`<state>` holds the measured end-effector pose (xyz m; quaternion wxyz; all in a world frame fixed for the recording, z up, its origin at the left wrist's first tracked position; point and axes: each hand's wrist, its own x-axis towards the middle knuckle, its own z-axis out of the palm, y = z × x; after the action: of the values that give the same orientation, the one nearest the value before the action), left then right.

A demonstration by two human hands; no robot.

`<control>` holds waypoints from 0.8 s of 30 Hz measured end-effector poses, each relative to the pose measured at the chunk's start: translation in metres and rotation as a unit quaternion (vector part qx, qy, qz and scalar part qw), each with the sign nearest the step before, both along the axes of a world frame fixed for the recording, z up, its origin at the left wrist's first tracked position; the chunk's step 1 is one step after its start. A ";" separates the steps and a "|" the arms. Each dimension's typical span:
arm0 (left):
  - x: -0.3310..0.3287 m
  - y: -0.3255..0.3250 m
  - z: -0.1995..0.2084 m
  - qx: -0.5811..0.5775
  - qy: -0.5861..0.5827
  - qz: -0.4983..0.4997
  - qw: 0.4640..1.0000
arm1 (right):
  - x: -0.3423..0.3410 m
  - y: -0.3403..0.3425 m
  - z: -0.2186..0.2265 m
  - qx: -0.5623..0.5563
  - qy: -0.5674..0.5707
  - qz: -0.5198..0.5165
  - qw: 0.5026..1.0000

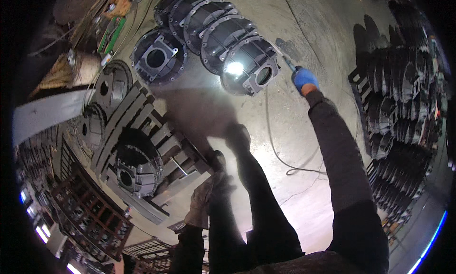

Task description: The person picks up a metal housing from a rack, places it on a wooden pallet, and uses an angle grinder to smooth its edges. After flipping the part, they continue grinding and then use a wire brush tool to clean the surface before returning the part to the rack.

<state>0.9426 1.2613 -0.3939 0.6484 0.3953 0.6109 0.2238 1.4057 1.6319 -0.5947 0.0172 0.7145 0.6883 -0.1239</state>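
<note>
My right hand [304, 79], in a blue glove, is closed around a slim grey hand tool [286, 59]. The tool's tip points at the rim of the nearest dark metal housing [251, 67], a round casting with ribs and a square flange around a hole. A bright spot of light lies on its face. Whether the tip touches the rim cannot be told. My left hand [200, 203], in a brownish glove, hangs low beside my left leg, near the wooden pallet; its fingers are not clear.
Several more housings [223, 39] lean in a row behind the nearest one. Another housing [137, 165] sits on the slatted pallet [166, 191] at left. A thin cable [270, 136] loops over the concrete floor. Stacked castings [399, 79] line the right side; metal crates [90, 214] stand lower left.
</note>
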 end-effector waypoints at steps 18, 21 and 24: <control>0.099 0.067 0.003 -0.302 -0.268 0.277 0.872 | 0.039 -0.238 0.024 -0.215 0.183 0.038 0.958; 0.100 0.071 -0.009 -0.248 -0.178 0.112 0.946 | 0.030 -0.252 0.023 -0.331 0.022 0.035 0.943; 0.096 0.074 -0.012 -0.284 -0.225 0.165 0.917 | 0.044 -0.267 0.030 -0.332 0.036 -0.121 0.935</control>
<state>1.0381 1.3352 -0.4056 0.8073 0.0272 0.5437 0.2277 1.4493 1.3645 -0.5648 0.2133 0.7408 0.5167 -0.3724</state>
